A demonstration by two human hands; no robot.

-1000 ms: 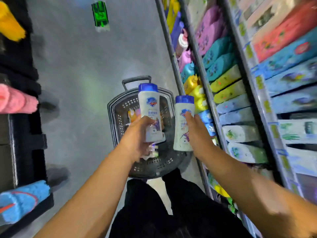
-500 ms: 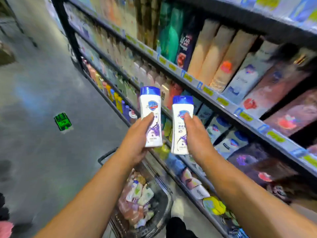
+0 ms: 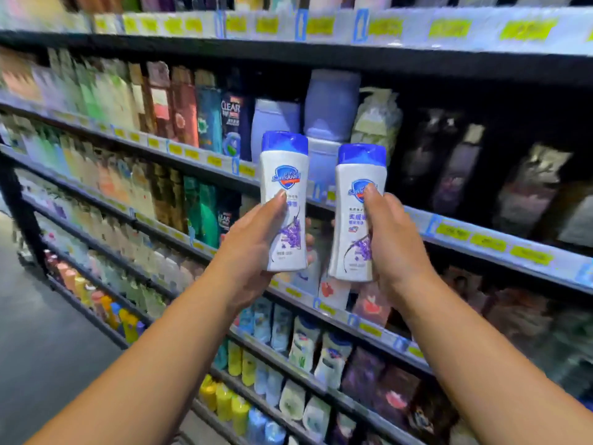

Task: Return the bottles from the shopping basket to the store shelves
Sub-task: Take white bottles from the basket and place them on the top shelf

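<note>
Two blue-capped white bottles (image 3: 282, 168) (image 3: 348, 213), two bare hands (image 3: 253, 252) (image 3: 394, 245)

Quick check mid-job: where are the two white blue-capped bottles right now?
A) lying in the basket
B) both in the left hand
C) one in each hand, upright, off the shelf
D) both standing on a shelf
C: the left hand grips one bottle and the right hand grips the other bottle, both upright in front of the shelves.

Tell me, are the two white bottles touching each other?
Apart. The head view shows a clear gap between the left bottle and the right bottle, with shelf stock visible through it; the left hand grips one, the right hand the other.
</note>
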